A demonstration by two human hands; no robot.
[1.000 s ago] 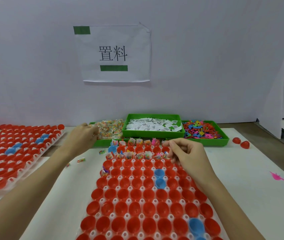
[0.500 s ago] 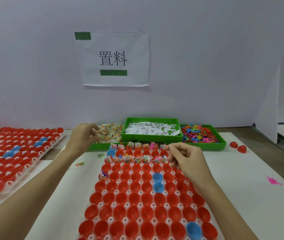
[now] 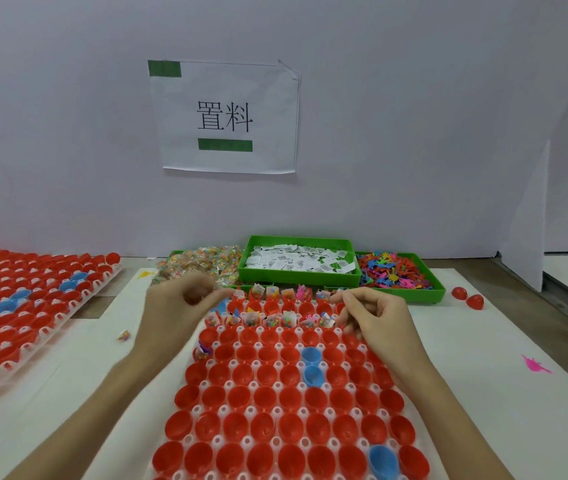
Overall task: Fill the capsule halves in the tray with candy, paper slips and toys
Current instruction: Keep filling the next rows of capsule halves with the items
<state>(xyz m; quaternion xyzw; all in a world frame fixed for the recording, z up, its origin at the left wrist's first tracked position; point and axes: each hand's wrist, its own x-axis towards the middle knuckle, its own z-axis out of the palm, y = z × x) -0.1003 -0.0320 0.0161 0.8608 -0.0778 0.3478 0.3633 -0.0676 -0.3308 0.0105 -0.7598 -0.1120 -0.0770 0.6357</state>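
Red capsule halves (image 3: 268, 396) fill tray (image 3: 410, 382), centre frame; left hand (image 3: 175, 306) moved in from candy bin (image 3: 203, 261), fingers pinching candy; right hand (image 3: 376, 317) fingers curled, contents unclear; next placement likely

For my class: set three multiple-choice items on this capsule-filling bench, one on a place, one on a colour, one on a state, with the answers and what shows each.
1. Which green bin holds the paper slips?
A. the middle one
B. the right one
C. the left one

2. What colour are most capsule halves in the near tray?
A. blue
B. red
C. green

3. Which rows of the near tray are filled?
A. the nearest rows
B. every row
C. only the farthest rows

Answers:
1 A: white slips fill the centre bin, between candy and toys.
2 B: only a few blue halves show.
3 C: candy packets and toys stick up only at the far end, by the left hand and right hand.
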